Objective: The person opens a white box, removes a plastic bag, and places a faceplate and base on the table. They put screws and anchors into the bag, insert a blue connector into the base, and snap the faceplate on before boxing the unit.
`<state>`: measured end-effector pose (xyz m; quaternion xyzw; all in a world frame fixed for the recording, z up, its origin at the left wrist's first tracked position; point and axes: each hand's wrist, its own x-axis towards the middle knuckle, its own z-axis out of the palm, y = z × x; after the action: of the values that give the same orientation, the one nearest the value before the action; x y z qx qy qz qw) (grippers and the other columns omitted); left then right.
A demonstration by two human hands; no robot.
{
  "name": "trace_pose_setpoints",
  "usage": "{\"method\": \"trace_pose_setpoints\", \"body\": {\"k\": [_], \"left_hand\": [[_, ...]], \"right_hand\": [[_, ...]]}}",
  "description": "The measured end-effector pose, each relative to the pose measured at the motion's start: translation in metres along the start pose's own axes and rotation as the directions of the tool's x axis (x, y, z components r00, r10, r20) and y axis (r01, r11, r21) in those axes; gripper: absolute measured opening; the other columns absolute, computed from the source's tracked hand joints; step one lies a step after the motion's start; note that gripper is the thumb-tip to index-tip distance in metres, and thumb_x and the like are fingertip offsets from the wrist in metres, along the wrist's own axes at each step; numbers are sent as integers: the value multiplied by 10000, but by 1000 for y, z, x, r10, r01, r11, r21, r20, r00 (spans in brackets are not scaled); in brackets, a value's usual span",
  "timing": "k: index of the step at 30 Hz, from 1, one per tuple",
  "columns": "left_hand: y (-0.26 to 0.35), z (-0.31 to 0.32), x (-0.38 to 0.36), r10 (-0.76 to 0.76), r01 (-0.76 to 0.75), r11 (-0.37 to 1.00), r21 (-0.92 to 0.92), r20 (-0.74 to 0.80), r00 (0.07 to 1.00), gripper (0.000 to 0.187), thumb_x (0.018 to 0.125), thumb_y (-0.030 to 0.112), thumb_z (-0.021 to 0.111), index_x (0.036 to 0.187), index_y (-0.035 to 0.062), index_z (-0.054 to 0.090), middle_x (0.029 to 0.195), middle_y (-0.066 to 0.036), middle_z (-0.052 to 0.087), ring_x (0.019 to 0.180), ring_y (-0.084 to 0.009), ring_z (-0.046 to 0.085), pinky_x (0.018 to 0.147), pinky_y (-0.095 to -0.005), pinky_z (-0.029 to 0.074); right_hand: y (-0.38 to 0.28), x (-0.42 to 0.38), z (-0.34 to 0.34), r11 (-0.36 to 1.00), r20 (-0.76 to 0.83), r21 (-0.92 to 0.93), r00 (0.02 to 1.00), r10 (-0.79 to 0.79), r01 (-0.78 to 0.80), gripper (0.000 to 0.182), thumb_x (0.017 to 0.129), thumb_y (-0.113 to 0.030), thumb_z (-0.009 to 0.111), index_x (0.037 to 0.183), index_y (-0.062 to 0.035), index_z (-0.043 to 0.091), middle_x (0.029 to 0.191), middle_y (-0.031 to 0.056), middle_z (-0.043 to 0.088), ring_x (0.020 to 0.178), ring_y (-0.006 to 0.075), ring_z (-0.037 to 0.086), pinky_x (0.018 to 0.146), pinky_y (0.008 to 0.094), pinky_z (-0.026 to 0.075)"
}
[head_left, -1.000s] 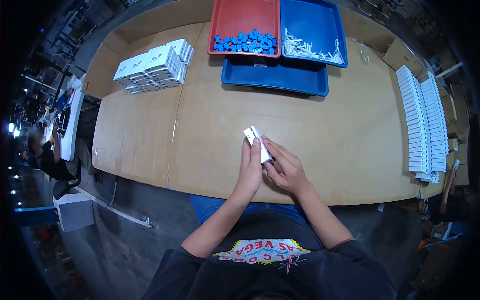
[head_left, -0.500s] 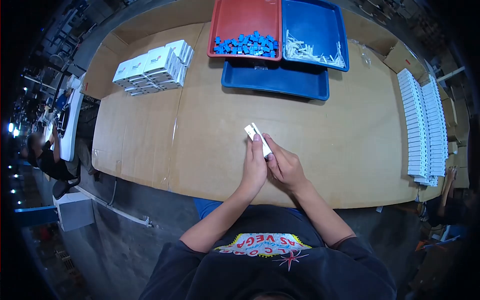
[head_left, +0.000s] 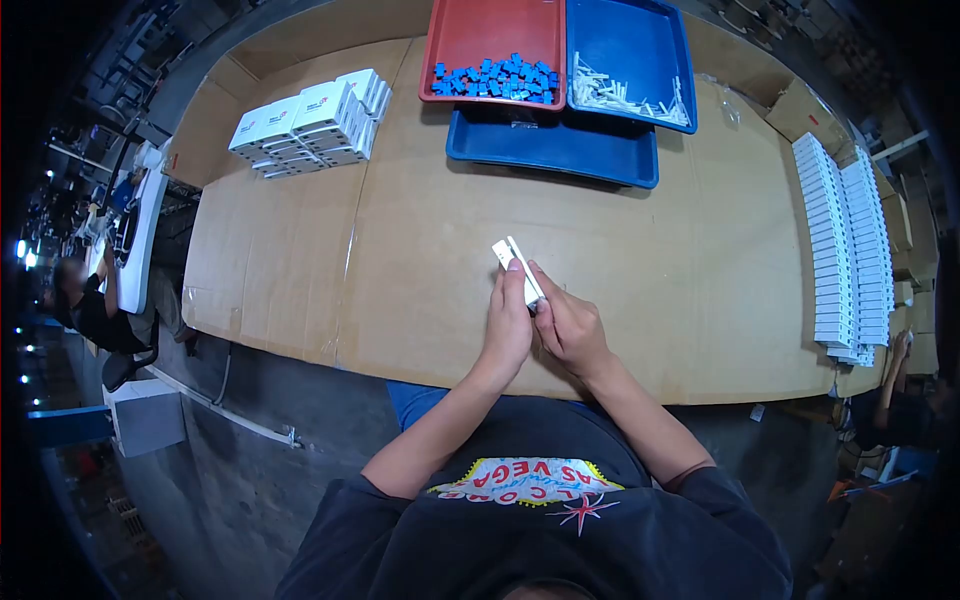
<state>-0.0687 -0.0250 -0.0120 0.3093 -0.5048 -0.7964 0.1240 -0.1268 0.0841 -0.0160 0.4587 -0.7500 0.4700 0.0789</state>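
Note:
Between my two hands, above the middle of the cardboard-covered table (head_left: pixel 430 330), is a small white box-like piece (head_left: pixel 503 250), tilted with its upper end pointing away from me. My left hand (head_left: pixel 512 315) wraps its left side, the thumb lying on top. On the right side, my right hand (head_left: pixel 570 320) closes its fingers and thumb around the lower part. A thin white strip stands slightly apart along the right edge of the piece. The fingers hide its lower part.
A red tray (head_left: pixel 495 40) holds blue parts; a blue tray (head_left: pixel 625 50) holds white sticks. Below them lies another blue tray (head_left: pixel 550 150). White boxes (head_left: pixel 310 125) are stacked at left, rows of white pieces (head_left: pixel 845 250) at right. A person (head_left: pixel 95 310) sits far left.
The view has shifted slightly. The thin strip on the white piece now stands further out from its edge. Both hands keep nearly the same place.

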Motion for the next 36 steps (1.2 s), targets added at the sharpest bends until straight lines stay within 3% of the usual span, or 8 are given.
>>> {"method": "trace_pose_setpoints", "body": {"k": [4, 10, 14, 17, 21, 27, 31, 36], "left_hand": [[-6, -6, 0, -53, 55, 993, -100, 32, 998, 492, 1120, 508, 381, 1168, 56, 569, 1010, -34, 600, 927, -124, 567, 833, -312, 478], [-1, -39, 14, 13, -2, 997, -81, 145, 989, 648, 1087, 434, 459, 1595, 49, 342, 1401, -128, 541, 1280, -220, 561, 1085, -367, 462], [24, -32, 1, 353, -384, 922, 55, 291, 889, 917, 884, 32, 642, 1665, 11, 163, 1451, -146, 464, 1343, -274, 510, 1156, -400, 416], [21, -35, 2, 466, -598, 749, 285, 414, 782, 961, 855, 67, 693, 1664, 26, 175, 1590, -204, 359, 1501, -330, 376, 1251, -435, 296], [29, -31, -2, 483, -614, 756, 225, 441, 756, 986, 905, 201, 728, 1678, 49, 135, 1676, -234, 262, 1571, -370, 272, 1282, -434, 223], [16, -20, 1, 224, -219, 974, -48, 284, 932, 793, 1105, 611, 353, 1670, 78, 194, 1568, -179, 435, 1442, -288, 444, 1211, -421, 344], [22, -10, -2, 312, -315, 949, -11, 173, 934, 739, 1120, 583, 337, 1652, 76, 254, 1470, -158, 500, 1386, -251, 482, 1185, -391, 364], [20, -12, -5, 394, -391, 919, -51, 165, 904, 718, 1133, 531, 351, 1653, 47, 246, 1476, -213, 492, 1430, -287, 448, 1210, -394, 321]], "right_hand": [[-4, -5, -1, 998, 66, -16, 996, 62, -61, 422, 1046, -57, 537, 1455, 39, 574, 899, 209, 705, 716, 315, 706, 693, 380, 577], [-9, 15, -11, 892, 240, 371, 954, 178, -260, 408, 1092, -150, 529, 1463, 16, 558, 1460, 228, 599, 1316, 344, 613, 1099, 375, 494], [1, 10, -13, 402, 448, 575, 685, 574, -713, 475, 1124, -333, 513, 1480, -21, 554, 1328, 98, 650, 1226, 207, 611, 1019, 345, 513], [-19, 23, -29, 167, 557, 614, 573, 601, -771, 500, 1115, -370, 532, 1484, -34, 555, 1292, 80, 646, 1165, 167, 610, 971, 332, 524], [-13, 20, -24, 295, 458, 650, 671, 583, -700, 467, 1063, -246, 649, 1446, 2, 551, 1370, 112, 634, 1255, 189, 601, 1055, 362, 505], [-19, 11, -7, 527, 276, 688, 852, 445, -498, 555, 983, -68, 720, 1485, 21, 500, 1533, 167, 514, 1453, 265, 487, 1203, 397, 403], [-32, 15, -10, 858, 141, 375, 937, 321, -350, 521, 970, -101, 734, 1448, 21, 567, 1546, 205, 512, 1463, 333, 482, 1213, 416, 384], [-42, 9, -2, 863, 133, 394, 949, 287, -317, 563, 1017, -116, 671, 1535, 12, 493, 1582, 270, 475, 1443, 393, 508, 1144, 393, 453]]}}
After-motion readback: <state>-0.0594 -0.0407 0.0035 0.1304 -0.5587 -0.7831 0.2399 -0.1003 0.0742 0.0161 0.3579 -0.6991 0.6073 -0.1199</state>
